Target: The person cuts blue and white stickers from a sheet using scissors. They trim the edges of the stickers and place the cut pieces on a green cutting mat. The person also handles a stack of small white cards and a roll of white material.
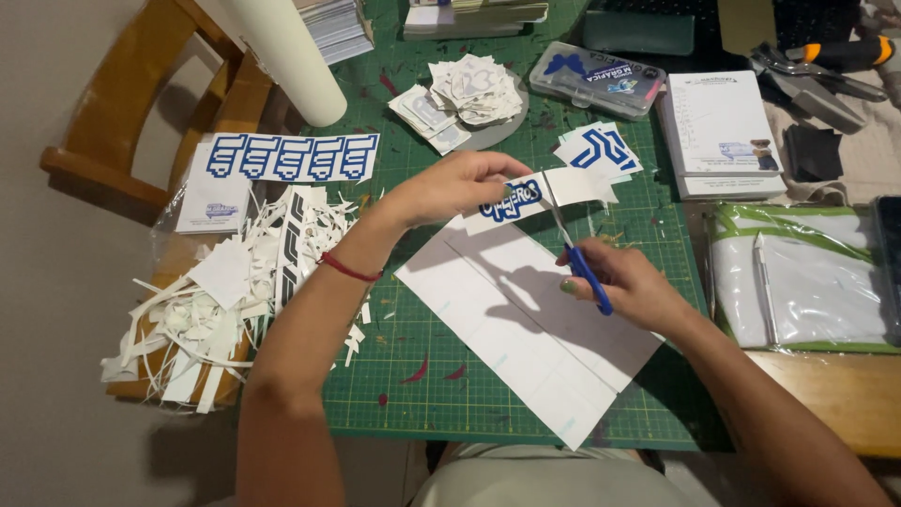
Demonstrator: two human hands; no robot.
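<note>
My left hand (460,186) pinches a white paper strip (587,186) printed with a blue design, held above a green cutting mat (422,319). My right hand (627,280) grips blue-handled scissors (574,249), and their blades cross the strip near its middle. Under both hands a large white sheet (530,324) lies slanted on the mat. A thin red band circles my left wrist.
A heap of white paper offcuts (230,296) covers a wooden stool on the left. A sheet of blue stickers (291,157), cut stickers (465,99), a clear plastic case (596,80), a notepad (723,131), pliers (817,80) and a plastic bag with a craft knife (765,282) ring the mat.
</note>
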